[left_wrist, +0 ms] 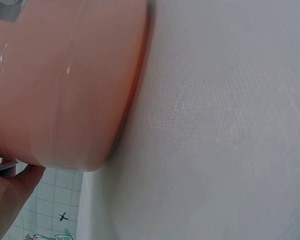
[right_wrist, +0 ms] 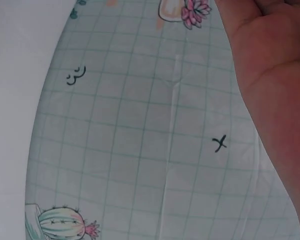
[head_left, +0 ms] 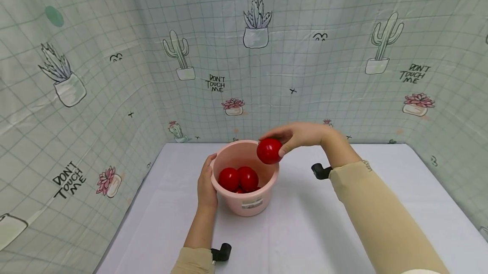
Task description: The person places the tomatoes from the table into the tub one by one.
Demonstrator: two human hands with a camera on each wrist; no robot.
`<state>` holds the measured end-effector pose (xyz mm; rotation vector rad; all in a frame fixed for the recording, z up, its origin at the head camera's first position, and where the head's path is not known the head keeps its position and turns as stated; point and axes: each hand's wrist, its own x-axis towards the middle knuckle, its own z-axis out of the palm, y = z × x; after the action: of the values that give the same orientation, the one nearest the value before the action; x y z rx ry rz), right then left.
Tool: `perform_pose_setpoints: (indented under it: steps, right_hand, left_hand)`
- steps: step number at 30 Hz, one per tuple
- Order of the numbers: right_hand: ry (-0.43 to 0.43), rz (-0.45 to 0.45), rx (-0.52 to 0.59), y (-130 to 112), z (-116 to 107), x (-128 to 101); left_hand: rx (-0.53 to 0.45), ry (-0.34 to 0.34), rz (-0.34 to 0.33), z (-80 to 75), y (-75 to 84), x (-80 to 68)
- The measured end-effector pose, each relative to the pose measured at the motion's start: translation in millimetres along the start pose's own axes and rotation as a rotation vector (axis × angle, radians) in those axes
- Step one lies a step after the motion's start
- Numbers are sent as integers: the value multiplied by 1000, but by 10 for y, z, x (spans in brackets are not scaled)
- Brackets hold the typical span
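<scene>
A pink plastic bucket stands upright on the white table, with several shiny red balls inside. My left hand holds the bucket by its left side, fingers at the rim. In the left wrist view, the same hand shows at the bucket wall, beside a thin handle. Over the right part of the bucket's opening, my right hand grips another red ball between thumb and fingers. The right wrist view catches only the palm; the ball is out of that frame.
The white table ends at a hanging cloth printed with a grid, cacti and lettering, which also closes off both sides. Black wrist mounts stick out from both sleeves. A label is on the bucket's front.
</scene>
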<state>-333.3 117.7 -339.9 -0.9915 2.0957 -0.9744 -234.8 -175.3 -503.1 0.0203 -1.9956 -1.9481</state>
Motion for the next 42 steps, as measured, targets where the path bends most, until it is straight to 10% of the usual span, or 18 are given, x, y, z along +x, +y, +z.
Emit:
perform_pose_setpoints:
  steps: [24, 42]
  right_hand:
    - [-109, 98, -326, -263, 266, 949]
    - [147, 18, -375, -177, 331, 420]
  left_hand:
    - [-5, 0, -5, -19, -16, 67]
    - [12, 7, 13, -48, -7, 41]
